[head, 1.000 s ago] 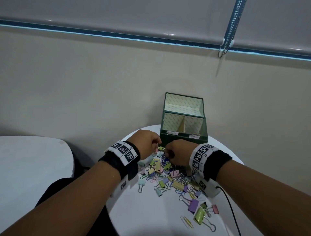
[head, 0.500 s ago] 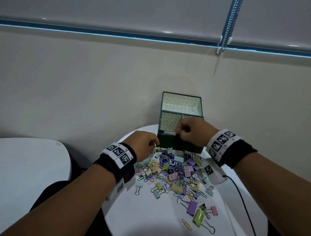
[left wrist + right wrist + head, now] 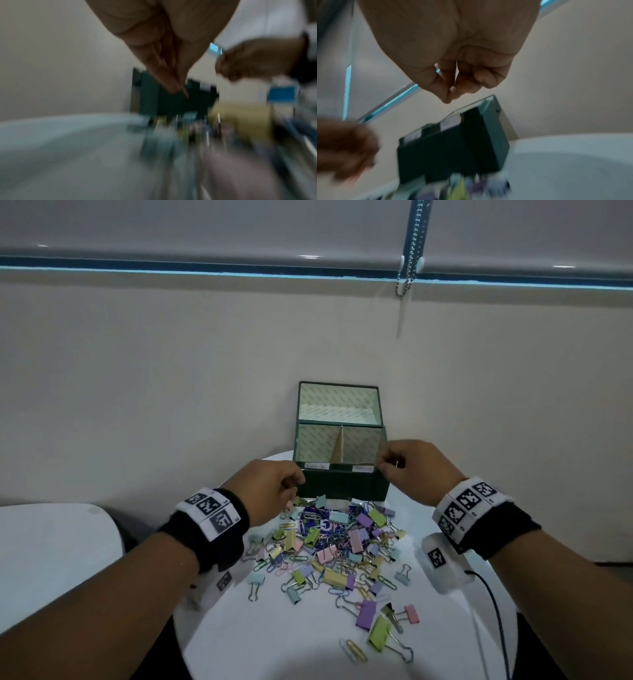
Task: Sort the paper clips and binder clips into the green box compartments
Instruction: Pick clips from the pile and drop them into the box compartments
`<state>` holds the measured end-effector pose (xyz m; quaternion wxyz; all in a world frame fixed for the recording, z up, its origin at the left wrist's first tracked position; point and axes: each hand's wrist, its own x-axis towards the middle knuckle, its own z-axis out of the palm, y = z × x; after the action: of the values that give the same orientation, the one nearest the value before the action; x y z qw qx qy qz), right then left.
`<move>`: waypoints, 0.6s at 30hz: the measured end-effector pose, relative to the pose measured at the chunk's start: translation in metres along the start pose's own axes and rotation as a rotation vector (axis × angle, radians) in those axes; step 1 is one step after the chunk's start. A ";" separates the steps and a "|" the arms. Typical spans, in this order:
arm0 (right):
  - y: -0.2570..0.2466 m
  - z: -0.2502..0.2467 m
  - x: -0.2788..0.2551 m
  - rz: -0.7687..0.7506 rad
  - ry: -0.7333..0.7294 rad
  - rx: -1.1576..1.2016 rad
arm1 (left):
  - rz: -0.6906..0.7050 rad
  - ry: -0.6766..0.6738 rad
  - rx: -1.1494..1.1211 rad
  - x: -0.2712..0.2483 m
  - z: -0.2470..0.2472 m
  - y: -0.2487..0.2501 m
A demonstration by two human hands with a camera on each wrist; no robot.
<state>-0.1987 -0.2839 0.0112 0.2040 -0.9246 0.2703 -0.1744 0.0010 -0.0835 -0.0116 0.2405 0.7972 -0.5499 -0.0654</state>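
Barely begun: right hand (image 3: 416,470) hovers pinched at the green box (image 3: 342,482) rim, contents unclear, left hand (image 3: 270,491) curled beside it, while the clip pile (image 3: 329,546) below both fingertips waits unsorted.

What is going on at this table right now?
A person is sorting a pile of clips on a round white table into an open green box. The right hand is raised at the box's right front corner, fingertips pinched together. The left hand hovers, curled, over the pile's far left edge. What either holds is unclear.
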 end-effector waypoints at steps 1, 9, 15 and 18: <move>0.003 0.005 -0.008 -0.014 -0.072 -0.033 | 0.025 -0.002 -0.008 0.005 -0.004 0.007; 0.006 0.036 -0.024 -0.013 -0.290 -0.191 | 0.132 0.102 0.041 0.085 -0.014 0.076; 0.008 0.043 -0.020 -0.015 -0.349 -0.244 | 0.123 -0.071 0.195 0.111 0.010 0.086; 0.008 0.045 -0.017 -0.019 -0.365 -0.280 | 0.150 -0.051 0.152 0.104 0.007 0.081</move>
<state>-0.1957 -0.2675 -0.0348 0.1178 -0.9626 0.2417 0.0332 -0.0301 -0.2029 0.0355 0.1697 0.7676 -0.6175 -0.0255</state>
